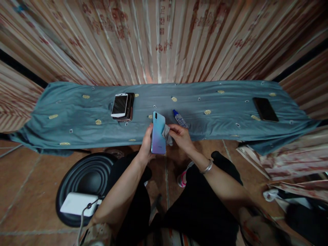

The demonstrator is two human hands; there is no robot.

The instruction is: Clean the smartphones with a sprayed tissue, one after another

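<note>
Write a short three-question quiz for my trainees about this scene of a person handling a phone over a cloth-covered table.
1. True or false: the left hand holds the iridescent blue smartphone with its back facing up.
2. What does the right hand press against that phone's edge?
A. a small grey wiping cloth
B. a screwdriver
C. a roll of tape
3. Fill in: the stack of phones topped by a white-framed one lies on the teal embroidered tablecloth, to the ____ of the small blue-capped clear bottle.

Key: 1 true; 2 A; 3 left.
</note>
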